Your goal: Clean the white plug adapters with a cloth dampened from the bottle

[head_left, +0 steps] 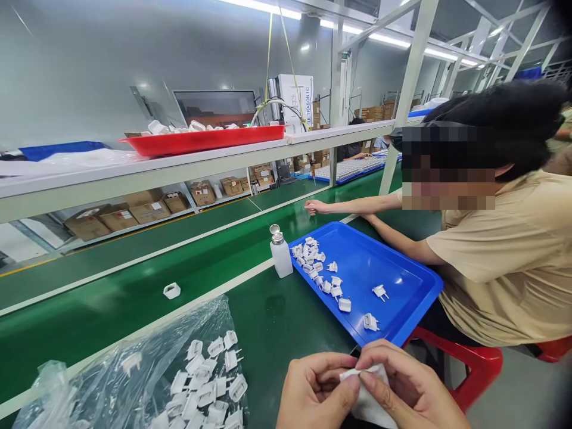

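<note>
1. A clear plastic bag (pixel 134 363) is lying open at the lower left, spilling small white plastic plug adapters (pixel 210 381) onto the green bench top (pixel 277 322).
2. One lone white plug piece (pixel 172 290) is sitting on the green conveyor belt (pixel 111 298), well apart from the bag.
3. The left hand (pixel 315 390) is pinching the edge of a folded white cloth (pixel 370 399) between thumb and fingers, closed on it.
4. The right hand (pixel 411 387) is gripping the same cloth from the other side, thumb pressing on top; the cloth is lying between both hands at the bottom edge.
5. A white pump dispenser bottle (pixel 281 253) is standing upright just beside a blue plastic tray (pixel 402 280) holding scattered white plugs.
6. A co-worker in a tan shirt (pixel 509 262) is sitting at the right, arm reaching toward the belt.
</note>
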`<action>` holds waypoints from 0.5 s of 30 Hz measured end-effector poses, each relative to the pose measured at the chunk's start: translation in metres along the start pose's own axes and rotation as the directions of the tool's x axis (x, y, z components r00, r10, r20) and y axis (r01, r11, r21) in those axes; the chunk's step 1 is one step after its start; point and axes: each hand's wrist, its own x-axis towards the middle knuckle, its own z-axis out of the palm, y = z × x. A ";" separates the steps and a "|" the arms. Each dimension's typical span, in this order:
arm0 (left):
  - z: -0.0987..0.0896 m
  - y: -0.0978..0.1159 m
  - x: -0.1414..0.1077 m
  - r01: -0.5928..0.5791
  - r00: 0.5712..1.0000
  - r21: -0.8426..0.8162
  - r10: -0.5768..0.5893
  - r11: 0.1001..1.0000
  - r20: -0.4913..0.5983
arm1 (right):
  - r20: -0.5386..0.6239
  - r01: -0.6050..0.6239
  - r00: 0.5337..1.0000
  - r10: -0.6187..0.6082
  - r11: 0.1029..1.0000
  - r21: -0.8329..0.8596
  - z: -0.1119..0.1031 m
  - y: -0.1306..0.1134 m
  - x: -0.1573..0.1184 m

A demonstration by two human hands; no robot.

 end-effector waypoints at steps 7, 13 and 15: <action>-0.005 -0.001 0.004 -0.001 0.998 -0.016 0.002 1.000 0.069 | 0.007 0.038 0.999 -0.038 0.999 -0.024 -0.009 0.004 0.002; -0.005 -0.002 0.009 0.036 0.995 -0.030 -0.034 0.999 0.089 | -0.074 0.021 0.997 -0.021 1.000 0.011 0.000 0.006 0.002; -0.007 -0.005 0.011 0.021 0.999 -0.048 -0.019 0.999 0.049 | -0.167 -0.027 0.985 0.052 0.988 0.150 0.008 0.013 0.002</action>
